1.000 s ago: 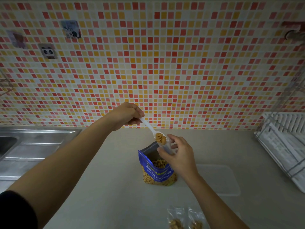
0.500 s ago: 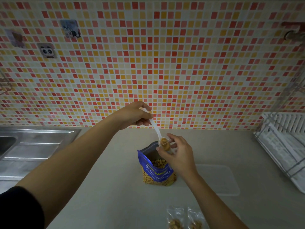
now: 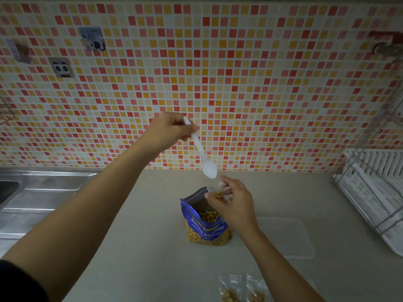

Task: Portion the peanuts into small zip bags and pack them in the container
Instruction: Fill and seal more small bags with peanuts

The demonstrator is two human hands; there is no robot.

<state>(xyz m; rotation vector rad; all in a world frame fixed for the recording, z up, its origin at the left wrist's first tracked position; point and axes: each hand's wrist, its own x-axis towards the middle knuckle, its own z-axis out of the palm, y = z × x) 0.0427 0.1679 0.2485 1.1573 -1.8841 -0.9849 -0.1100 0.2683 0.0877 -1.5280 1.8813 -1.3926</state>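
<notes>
The small zip bag (image 3: 214, 189) is mostly covered by the fingers of the right hand (image 3: 234, 205), so its outline cannot be told. A part of the spoon (image 3: 202, 153) handle is hidden inside the left hand (image 3: 170, 129). A filled bag (image 3: 231, 288) and a second bag (image 3: 256, 290) are cut off by the bottom edge. The sink (image 3: 8, 188) is cut off by the left edge, and the dish rack (image 3: 375, 192) by the right edge.

Blue salted-peanut pouch (image 3: 205, 228) stands upright on the counter, top open, with peanuts (image 3: 208, 214) visible inside. Small clear zip bag (image 3: 218, 191), held just above the pouch's mouth at 1 o'clock, contains a few peanuts. White plastic spoon (image 3: 201, 153) slants bowl-down just above that bag, at 12 o'clock. Two filled zip bags (image 3: 231, 288) lie side by side at 5 o'clock. Clear plastic container (image 3: 287, 238) sits at 3 o'clock.
</notes>
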